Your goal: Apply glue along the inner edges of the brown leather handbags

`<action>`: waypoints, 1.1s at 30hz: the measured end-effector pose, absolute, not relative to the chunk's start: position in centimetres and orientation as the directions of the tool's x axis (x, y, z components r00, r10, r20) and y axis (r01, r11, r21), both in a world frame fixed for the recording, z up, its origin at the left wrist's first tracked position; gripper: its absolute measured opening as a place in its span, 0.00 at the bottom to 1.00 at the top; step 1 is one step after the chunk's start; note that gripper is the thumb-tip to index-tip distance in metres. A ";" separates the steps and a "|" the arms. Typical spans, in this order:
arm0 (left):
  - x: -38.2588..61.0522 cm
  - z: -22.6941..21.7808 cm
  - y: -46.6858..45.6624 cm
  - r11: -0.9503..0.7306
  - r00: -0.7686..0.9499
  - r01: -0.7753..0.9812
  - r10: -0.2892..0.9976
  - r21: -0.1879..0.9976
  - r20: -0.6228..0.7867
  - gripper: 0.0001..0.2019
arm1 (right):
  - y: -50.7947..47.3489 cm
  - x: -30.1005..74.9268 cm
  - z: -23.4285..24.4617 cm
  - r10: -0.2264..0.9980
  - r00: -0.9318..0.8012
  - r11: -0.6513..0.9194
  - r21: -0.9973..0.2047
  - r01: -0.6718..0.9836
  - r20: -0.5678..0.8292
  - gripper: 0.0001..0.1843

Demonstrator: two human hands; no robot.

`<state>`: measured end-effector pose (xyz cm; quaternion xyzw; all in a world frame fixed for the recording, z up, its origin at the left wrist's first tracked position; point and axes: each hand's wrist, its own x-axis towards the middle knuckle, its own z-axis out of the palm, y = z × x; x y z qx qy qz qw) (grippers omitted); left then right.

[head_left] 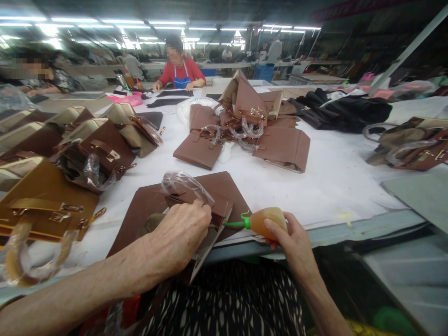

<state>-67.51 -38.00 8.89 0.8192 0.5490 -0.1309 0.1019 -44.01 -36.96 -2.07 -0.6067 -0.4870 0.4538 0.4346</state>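
A brown handbag (217, 200) lies at the table's front edge, its handle (185, 181) wrapped in clear plastic. My left hand (189, 228) is closed on the bag's upper edge; the fingertips are partly hidden. In my right hand (289, 233) is a squeeze bottle (268, 220) of amber liquid, held on its side. Its green nozzle (236, 224) points left, with the tip at the edge of the bag. Under the bag lies a flat brown panel (140, 210).
Several brown handbags (101, 149) and a mustard one (45, 200) stand at left. More brown bags (245, 107) are piled ahead, beside black material (343, 109). Another bag (416, 144) lies at right. A co-worker in red (182, 70) sits across the table.
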 end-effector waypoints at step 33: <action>-68.8 6.4 -38.6 -0.461 0.463 0.886 0.885 0.043 -0.045 0.03 | -38.5 -44.4 -3.6 0.976 0.101 -0.200 -0.978 0.059 -0.194 0.23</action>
